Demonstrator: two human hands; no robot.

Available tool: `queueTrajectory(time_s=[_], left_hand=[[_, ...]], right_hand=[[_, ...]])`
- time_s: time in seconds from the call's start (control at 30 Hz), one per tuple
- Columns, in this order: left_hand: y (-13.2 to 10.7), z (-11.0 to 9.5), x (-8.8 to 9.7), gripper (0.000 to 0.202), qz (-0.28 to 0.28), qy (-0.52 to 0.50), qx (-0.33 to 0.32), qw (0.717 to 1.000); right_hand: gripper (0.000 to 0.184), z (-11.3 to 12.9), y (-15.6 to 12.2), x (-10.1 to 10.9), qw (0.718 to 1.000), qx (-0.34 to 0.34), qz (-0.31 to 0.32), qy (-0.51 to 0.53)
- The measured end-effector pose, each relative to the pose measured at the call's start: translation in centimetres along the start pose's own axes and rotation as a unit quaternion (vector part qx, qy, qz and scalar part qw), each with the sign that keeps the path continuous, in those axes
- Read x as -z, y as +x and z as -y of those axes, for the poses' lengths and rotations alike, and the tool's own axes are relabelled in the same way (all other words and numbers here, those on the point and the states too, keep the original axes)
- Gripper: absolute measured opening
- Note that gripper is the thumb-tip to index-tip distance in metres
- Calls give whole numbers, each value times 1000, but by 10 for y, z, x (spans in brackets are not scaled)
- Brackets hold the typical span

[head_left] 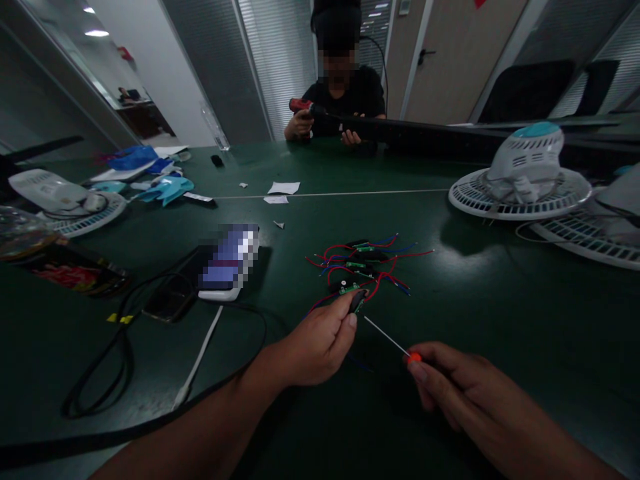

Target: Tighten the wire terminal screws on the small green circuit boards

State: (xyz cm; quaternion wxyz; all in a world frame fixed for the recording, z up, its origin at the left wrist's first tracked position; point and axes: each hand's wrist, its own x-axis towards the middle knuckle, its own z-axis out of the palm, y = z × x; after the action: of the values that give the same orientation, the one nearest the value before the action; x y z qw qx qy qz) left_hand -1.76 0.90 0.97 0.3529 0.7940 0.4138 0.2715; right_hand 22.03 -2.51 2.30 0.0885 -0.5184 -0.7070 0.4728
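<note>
My left hand (320,343) pinches a small black part with a green circuit board (358,300) at the near edge of a pile of similar boards with red and blue wires (367,263). My right hand (450,387) is closed on a thin screwdriver (387,339) with an orange collar. Its metal tip points up-left toward the held part, a short way from it.
A phone on a white power bank (227,267) with black and white cables lies left of centre on the green table (500,320). White fan parts (520,180) sit right, another fan grille (65,200) and blue blades (167,189) left. A person across the table holds a red tool (303,107).
</note>
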Motion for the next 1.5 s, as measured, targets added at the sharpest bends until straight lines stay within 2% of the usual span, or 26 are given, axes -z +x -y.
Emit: queueTrajectory(time_s=[0.17,0.47,0.77,1.03,1.23,1.37,1.5], left_hand=[[0,-1,0,23,-1,1,7,1000],[-1,-1,-1,24,10,0,5,1000],[-2,1,-1,23,4,-9,3,1000],[-2,2,-1,25,5,-6,7,1000],[-2,0,-2,36,19,-8,8,1000],[-2,-1,-1,36,16,-6,6,1000],[-2,0,-1,34,12,3,6,1000]], right_hand=[[38,-1,-1,-3,997,-33,28,59],[51,6,-4,3,1000,12,6,23],[40,8,0,2,1000,26,6,-5],[24,6,-2,-2,997,-19,26,67],[35,9,-6,0,999,-27,13,44],[47,9,-4,2,999,-12,17,34],[41,7,-3,0,1000,21,11,15]])
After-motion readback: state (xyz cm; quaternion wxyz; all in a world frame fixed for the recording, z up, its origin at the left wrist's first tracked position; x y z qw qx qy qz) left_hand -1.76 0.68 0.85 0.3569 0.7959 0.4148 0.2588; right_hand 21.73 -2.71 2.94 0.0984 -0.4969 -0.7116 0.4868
